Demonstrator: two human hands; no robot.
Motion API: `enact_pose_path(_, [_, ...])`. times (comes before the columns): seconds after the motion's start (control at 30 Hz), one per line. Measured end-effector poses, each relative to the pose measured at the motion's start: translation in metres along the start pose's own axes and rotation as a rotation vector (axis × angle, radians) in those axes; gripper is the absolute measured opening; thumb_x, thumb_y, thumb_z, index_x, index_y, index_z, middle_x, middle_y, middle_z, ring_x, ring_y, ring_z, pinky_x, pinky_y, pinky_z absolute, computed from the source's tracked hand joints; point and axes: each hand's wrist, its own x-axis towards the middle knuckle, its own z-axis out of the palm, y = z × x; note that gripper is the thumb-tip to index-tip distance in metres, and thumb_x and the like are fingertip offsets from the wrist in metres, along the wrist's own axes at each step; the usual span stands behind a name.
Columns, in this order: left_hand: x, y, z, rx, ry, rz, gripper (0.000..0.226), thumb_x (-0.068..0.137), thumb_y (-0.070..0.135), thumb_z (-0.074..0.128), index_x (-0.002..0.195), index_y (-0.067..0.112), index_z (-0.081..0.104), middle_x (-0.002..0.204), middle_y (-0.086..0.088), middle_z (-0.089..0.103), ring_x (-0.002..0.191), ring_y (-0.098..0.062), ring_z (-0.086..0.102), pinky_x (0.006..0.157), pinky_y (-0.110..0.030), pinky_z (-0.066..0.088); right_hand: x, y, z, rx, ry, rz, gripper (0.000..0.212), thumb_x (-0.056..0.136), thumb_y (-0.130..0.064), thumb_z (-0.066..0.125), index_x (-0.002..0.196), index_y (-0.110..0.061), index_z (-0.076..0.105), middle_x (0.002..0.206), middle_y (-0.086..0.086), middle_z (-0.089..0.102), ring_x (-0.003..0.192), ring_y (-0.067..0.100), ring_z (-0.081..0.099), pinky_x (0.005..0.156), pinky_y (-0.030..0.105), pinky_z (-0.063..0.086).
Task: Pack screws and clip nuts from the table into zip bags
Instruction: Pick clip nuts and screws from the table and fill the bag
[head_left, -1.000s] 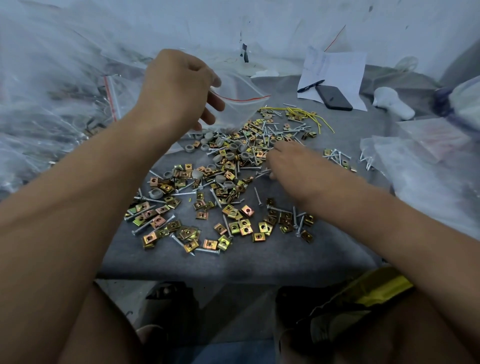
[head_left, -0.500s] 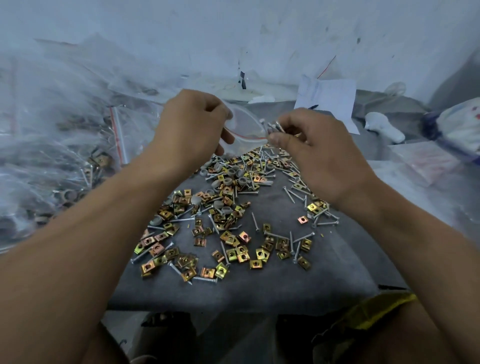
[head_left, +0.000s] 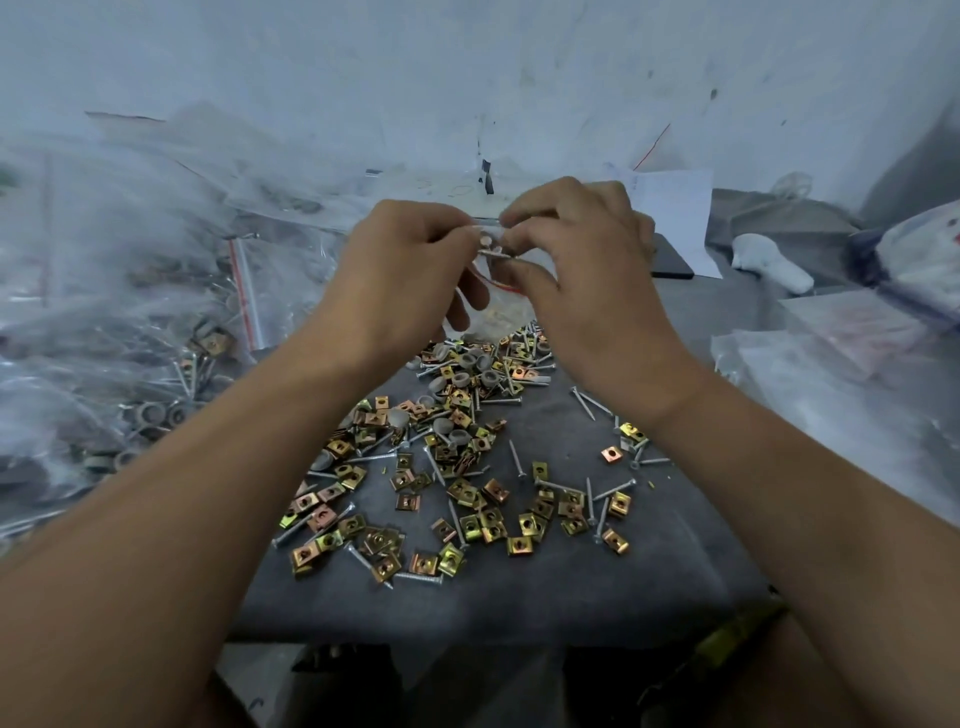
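The grey table (head_left: 649, 582) shows bare cloth along its near edge, below the scatter of clip nuts (head_left: 467, 499) and screws (head_left: 519, 462). Above that scatter, the left hand (head_left: 400, 270) and right hand (head_left: 587, 270) both pinch a small zip bag (head_left: 498, 306), screws held at its mouth.

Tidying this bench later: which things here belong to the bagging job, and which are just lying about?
Job:
left hand and right hand, both holding the zip bag
screws
clip nuts
filled bags

Lying about:
phone
paper sheet
white object
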Motion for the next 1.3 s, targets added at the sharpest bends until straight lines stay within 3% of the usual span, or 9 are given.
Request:
enact_pose_path(0.13, [0.0,-0.001,0.0,0.011,0.009,-0.015,0.027,0.107,0.016,0.053,0.1,0.014,0.079,0.068,-0.009,0.073,0.055,-0.025,0.065,0.05,-0.036,0.048,0.001,0.001,0.002,-0.107,-0.119,-0.002,0.011,0.093,-0.032,0.072,0.101,-0.026,0.076,0.127,-0.013,0.063,0.124,0.018,0.047,0.101,0.036,0.029])
enact_pose_path(0.3, [0.0,-0.003,0.002,0.063,0.029,-0.021,0.027,0.108,0.02,0.053,0.102,0.018,0.079,0.066,-0.006,0.071,0.054,-0.02,0.064,0.052,-0.037,0.049,0.002,0.002,-0.006,-0.09,-0.2,0.04,0.025,0.092,-0.038,0.074,0.111,-0.022,0.076,0.124,-0.005,0.067,0.123,0.02,0.054,0.106,0.044,0.041])
enact_pose_path(0.53, [0.006,-0.006,-0.005,-0.036,0.11,-0.044,0.028,0.106,0.017,0.051,0.1,0.012,0.078,0.061,-0.004,0.066,0.052,-0.023,0.061,0.049,-0.037,0.05,-0.005,0.008,-0.026,0.21,-0.138,0.096,0.025,0.099,-0.042,0.065,0.106,-0.021,0.078,0.101,-0.007,0.073,0.096,0.007,0.066,0.091,0.031,0.052])
enact_pose_path(0.63, [0.009,-0.006,-0.012,-0.169,0.14,-0.084,0.027,0.104,0.013,0.053,0.098,0.008,0.078,0.065,-0.007,0.068,0.054,-0.024,0.062,0.046,-0.033,0.049,-0.007,0.017,-0.031,0.265,-0.153,0.081,0.014,0.091,-0.028,0.079,0.102,-0.02,0.078,0.097,-0.01,0.073,0.093,0.003,0.068,0.091,0.022,0.053])
enact_pose_path(0.77, [0.01,-0.006,-0.014,-0.249,0.099,-0.048,0.024,0.102,0.018,0.06,0.098,0.001,0.077,0.075,-0.01,0.073,0.061,-0.026,0.066,0.047,-0.031,0.05,-0.006,0.029,-0.032,0.371,-0.048,0.142,0.01,0.091,-0.016,0.077,0.1,-0.018,0.078,0.092,-0.011,0.075,0.087,0.0,0.07,0.084,0.014,0.054])
enact_pose_path(0.97, [0.013,-0.007,-0.013,-0.279,0.311,-0.014,0.022,0.098,0.013,0.061,0.092,-0.005,0.073,0.066,-0.007,0.069,0.058,-0.023,0.064,0.047,-0.029,0.047,-0.009,0.039,-0.022,0.482,-0.023,0.179,0.018,0.092,-0.019,0.076,0.109,-0.022,0.072,0.096,-0.008,0.073,0.088,0.005,0.069,0.078,0.018,0.055])
enact_pose_path(1.07, [0.015,-0.008,-0.017,-0.357,0.41,-0.059,0.018,0.097,0.011,0.059,0.089,0.0,0.071,0.063,-0.005,0.064,0.057,-0.022,0.061,0.048,-0.029,0.045,-0.013,0.045,-0.007,0.404,-0.154,0.238,0.017,0.09,-0.025,0.078,0.107,-0.022,0.073,0.093,-0.008,0.072,0.082,0.001,0.066,0.073,0.014,0.051])
enact_pose_path(1.17, [0.016,-0.007,-0.019,-0.265,0.446,-0.002,0.019,0.093,0.012,0.059,0.09,-0.002,0.071,0.063,-0.005,0.066,0.057,-0.024,0.063,0.049,-0.03,0.046,-0.02,0.038,0.014,0.265,-0.393,0.127,0.019,0.089,-0.026,0.08,0.107,-0.024,0.077,0.097,-0.009,0.073,0.086,0.002,0.065,0.077,0.014,0.048])
enact_pose_path(1.3, [0.017,-0.01,-0.021,-0.284,0.461,-0.038,0.019,0.094,0.013,0.059,0.089,-0.001,0.071,0.064,-0.005,0.066,0.058,-0.024,0.063,0.049,-0.03,0.046,-0.019,0.022,0.035,0.006,-0.635,-0.008,0.043,0.091,-0.035,0.077,0.132,-0.031,0.066,0.132,-0.002,0.06,0.12,0.015,0.055,0.094,0.024,0.038])
